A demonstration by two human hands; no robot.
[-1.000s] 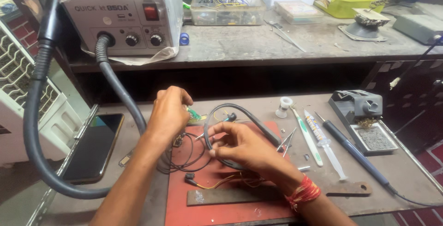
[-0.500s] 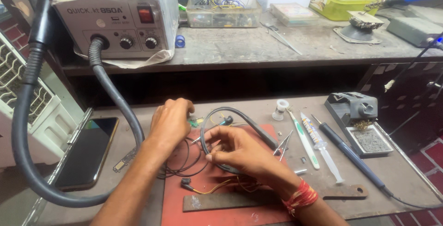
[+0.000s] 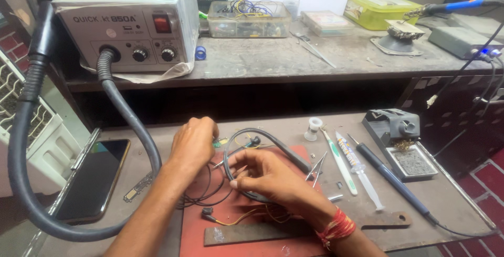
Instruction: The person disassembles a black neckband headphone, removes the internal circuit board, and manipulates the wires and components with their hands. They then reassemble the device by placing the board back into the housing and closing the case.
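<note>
Two hands work over one red rectangular mat (image 3: 231, 220) on the grey worktop (image 3: 451, 204). The left hand (image 3: 193, 142) is clenched near a small green circuit board (image 3: 219, 142), its grip hidden. The right hand (image 3: 262, 175) pinches one thick black looped cable (image 3: 273, 137) arching above the mat. One black smartphone (image 3: 92, 181) lies left. One grey box-shaped hot-air station (image 3: 126, 23) with a red switch stands on the upper shelf (image 3: 294, 60), beside one clear plastic box (image 3: 249, 18) and one yellow-green lidded box (image 3: 380, 7)
</note>
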